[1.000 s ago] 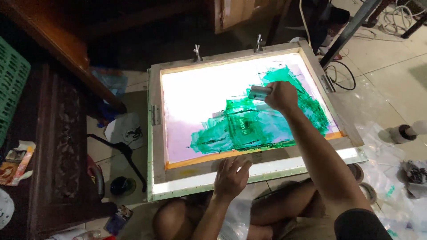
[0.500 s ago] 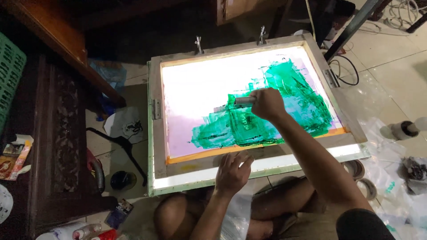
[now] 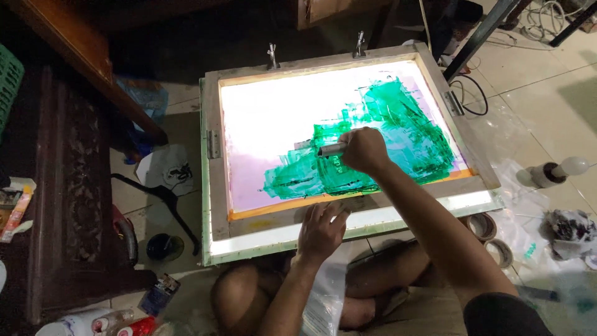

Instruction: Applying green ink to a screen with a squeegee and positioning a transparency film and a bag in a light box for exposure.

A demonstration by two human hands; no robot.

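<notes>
A wooden-framed printing screen (image 3: 214, 186) lies on a lit box in front of me, its mesh glowing white and pale purple. Green coating (image 3: 404, 130) covers the right and middle of the mesh. My right hand (image 3: 364, 149) is closed around a metal scraper (image 3: 329, 149) and presses it on the mesh at the left edge of the green patch. With fingers spread, my left hand (image 3: 320, 230) rests flat on the near rail of the frame. My bare knees (image 3: 239, 298) sit just below the frame.
Dark carved wooden furniture (image 3: 74, 186) stands at the left. Two clamps (image 3: 272, 56) hold the far frame rail. Tape rolls (image 3: 482, 227), a bulb (image 3: 559, 171) and crumpled plastic lie on the floor at right. A black lid (image 3: 163, 247) and small bottles (image 3: 118, 323) sit at lower left.
My right hand has dragged the scraper leftward and toward me across the mesh, spreading the green. The left hand stays on the near rail.
</notes>
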